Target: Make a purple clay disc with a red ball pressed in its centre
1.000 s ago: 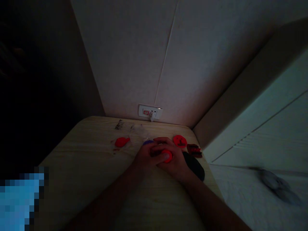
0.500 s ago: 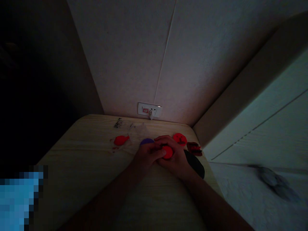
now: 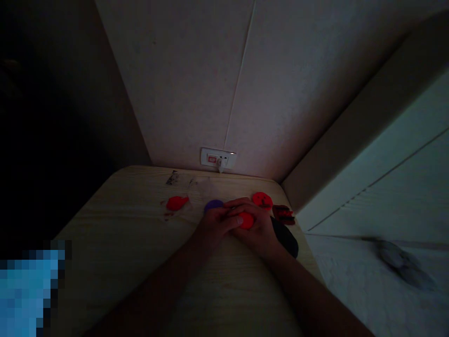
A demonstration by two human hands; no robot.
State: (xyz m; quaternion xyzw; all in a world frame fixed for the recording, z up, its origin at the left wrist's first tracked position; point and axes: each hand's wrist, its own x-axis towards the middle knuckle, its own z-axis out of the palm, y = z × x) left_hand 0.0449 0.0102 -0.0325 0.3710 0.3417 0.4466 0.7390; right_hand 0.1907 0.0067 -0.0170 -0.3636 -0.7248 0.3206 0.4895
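A rounded, smooth red lump that looks like modelling clay [image 3: 248, 221] is held between my two hands over the wooden table. My left hand [image 3: 214, 225] is closed, with its thumb pressed on the lump's near left side. Around the far and right sides of the lump curls my right hand [image 3: 261, 230]. Just behind my left hand lies a purple disc [image 3: 213, 205], partly covered by the fingers. Another red lump [image 3: 177, 203] with a narrow tip sits on a clear wrapper to the left.
A red disc with dark marks [image 3: 262, 200] and a dark red piece [image 3: 284, 215] lie at the back right of the table [image 3: 140, 243]. A black oval object [image 3: 286, 238] is beside my right wrist. A wall socket with a plug [image 3: 218, 159] sits behind the table edge.
My hands stay together on the red lump, with a slight shift of the fingers. The lump looks a little wider and flatter. Other objects have kept their places.
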